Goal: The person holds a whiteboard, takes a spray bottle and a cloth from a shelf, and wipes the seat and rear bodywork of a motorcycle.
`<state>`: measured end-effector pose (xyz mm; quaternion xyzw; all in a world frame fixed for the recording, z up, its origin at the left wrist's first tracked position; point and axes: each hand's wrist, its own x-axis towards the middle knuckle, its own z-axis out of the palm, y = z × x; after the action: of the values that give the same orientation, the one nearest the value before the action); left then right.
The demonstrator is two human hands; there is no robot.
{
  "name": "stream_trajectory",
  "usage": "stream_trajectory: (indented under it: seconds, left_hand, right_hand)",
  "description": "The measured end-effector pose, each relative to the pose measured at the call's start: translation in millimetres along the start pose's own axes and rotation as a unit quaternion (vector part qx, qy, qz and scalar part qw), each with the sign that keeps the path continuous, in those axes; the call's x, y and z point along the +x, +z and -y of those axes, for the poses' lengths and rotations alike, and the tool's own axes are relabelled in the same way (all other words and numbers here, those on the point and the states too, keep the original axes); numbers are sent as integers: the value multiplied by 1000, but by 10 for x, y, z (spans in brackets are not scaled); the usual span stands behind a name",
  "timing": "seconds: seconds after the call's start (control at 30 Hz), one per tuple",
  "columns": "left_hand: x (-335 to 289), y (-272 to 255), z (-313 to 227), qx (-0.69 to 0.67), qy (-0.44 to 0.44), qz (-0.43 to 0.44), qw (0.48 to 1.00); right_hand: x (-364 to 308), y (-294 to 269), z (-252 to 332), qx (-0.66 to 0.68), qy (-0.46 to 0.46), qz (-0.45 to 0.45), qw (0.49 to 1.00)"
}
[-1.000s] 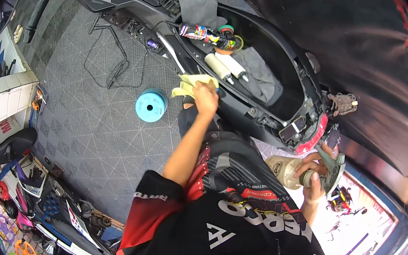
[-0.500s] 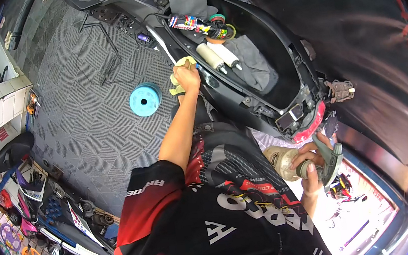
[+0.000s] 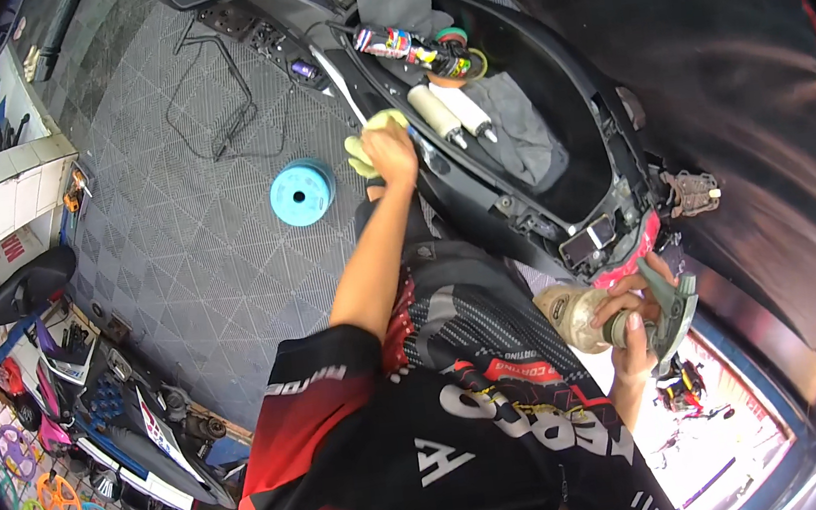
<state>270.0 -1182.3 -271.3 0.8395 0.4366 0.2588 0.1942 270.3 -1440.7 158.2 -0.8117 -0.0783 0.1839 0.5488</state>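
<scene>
My left hand (image 3: 390,153) is closed around a yellow cloth (image 3: 358,152) and presses it to the dark side panel (image 3: 425,157) of a scooter whose seat is off. Down by the scooter's tail, my right hand (image 3: 629,318) grips a spray bottle (image 3: 572,318) by its neck. The bottle lies tilted, with a cloudy beige body and a grey-green trigger head (image 3: 675,317). Inside the open storage well are two white bottles (image 3: 449,114), a grey cloth (image 3: 521,136) and a colourful can (image 3: 384,42).
A light-blue round tub (image 3: 301,195) stands on the patterned grey floor. Beyond it lies a thin black frame (image 3: 227,124). A phone (image 3: 587,240) rests at the scooter's tail. Black sheeting (image 3: 709,69) hangs on the right. Another motorcycle (image 3: 131,428) and colourful wheels (image 3: 59,499) are at left.
The whole view has shifted slightly, so most things sit a little further right. My left hand stays at the panel with the cloth bunched differently. The spray bottle remains in my right hand.
</scene>
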Motion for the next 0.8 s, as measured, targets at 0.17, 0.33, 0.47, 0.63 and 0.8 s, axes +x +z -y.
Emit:
stream_trajectory:
  seconds: [0.17,0.33,0.47,0.63,0.8]
  left_hand:
    - [-169,-246,-340,-135,-116,111,978]
    - [178,-131,-214,-58,-145,81,984]
    - [-72,-346,-382,-100,-36,82,991]
    - [-11,87,3,-99,-140,83,982]
    - [128,-93,-154,-84,-82,75,990]
  right_hand:
    - [9,-140,-317,5,-71,2,997]
    - [122,-138,-219,2,-51,2,999]
    - [45,-169,-220,15,-56,-16,998]
    - [92,-150,-142,-6,-41,-2,999]
    - [98,-60,-77,-1,-19,-27,999]
